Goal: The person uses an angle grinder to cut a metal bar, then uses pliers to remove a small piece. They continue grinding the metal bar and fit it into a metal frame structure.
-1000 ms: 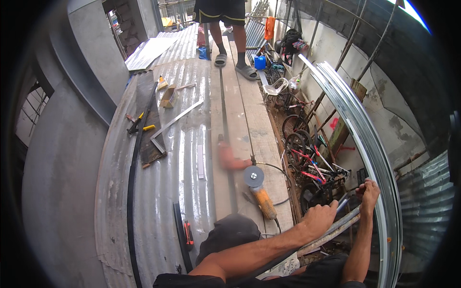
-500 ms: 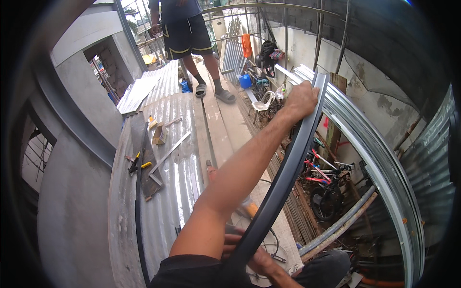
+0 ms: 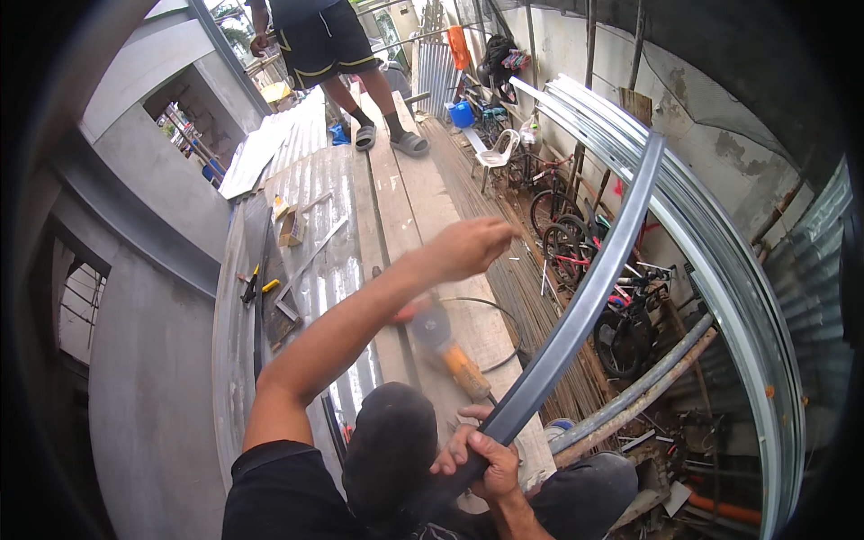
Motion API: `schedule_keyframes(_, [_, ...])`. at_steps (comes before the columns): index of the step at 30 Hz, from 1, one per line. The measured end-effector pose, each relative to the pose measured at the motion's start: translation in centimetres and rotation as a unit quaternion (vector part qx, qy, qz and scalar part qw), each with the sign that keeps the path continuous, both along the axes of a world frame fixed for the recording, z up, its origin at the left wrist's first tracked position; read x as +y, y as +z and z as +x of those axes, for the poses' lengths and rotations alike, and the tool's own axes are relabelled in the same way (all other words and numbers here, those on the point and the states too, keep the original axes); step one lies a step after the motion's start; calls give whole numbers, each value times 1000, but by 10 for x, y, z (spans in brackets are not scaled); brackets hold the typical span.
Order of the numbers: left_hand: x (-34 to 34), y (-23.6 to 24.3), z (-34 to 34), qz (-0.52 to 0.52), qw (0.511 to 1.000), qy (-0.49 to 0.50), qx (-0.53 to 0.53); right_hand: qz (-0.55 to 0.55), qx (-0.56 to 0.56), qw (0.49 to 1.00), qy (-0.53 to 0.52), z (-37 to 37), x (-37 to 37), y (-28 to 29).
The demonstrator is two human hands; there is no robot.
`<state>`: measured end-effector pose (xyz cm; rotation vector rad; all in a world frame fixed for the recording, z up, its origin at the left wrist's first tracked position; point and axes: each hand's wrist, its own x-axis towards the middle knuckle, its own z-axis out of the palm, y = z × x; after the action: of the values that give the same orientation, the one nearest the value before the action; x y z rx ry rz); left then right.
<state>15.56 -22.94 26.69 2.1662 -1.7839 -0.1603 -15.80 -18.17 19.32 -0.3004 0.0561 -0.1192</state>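
Note:
A long dark grey metal bar slants from my lap up to the right, its far end beside a bundle of shiny metal channels. My right hand is wrapped round its lower part. Off the bar to the left, my left hand hovers over the planks with fingers curled together and nothing visible in them. Below that hand, an angle grinder with a round disc and an orange body lies on the planks, partly blurred. My dark-clad knee shows between my arms.
Shiny channels curve along the right side. Bicycles and a white chair stand lower, beyond the plank edge. A person in dark shorts stands on the planks ahead. Yellow-handled tools lie on corrugated sheets to the left.
My left hand has let go of the bar's upper part and moved left and down. The bar's far end has swung right. My right hand stays round its lower part.

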Motion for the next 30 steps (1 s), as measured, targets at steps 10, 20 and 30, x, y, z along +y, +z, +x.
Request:
schedule_keyframes(10, [144,-272,-58,124,975,-97,-154,-48,173,977,-115,-18,-7,3])
schedule_keyframes(20, [132,-392,-34,138,957,-36,-252,-153,255,939,-173,-28,-8,-11])
schedule_keyframes(30, [161,-392,-37,173,955,78,-227,-188,235,937,-175,-36,3,-20])
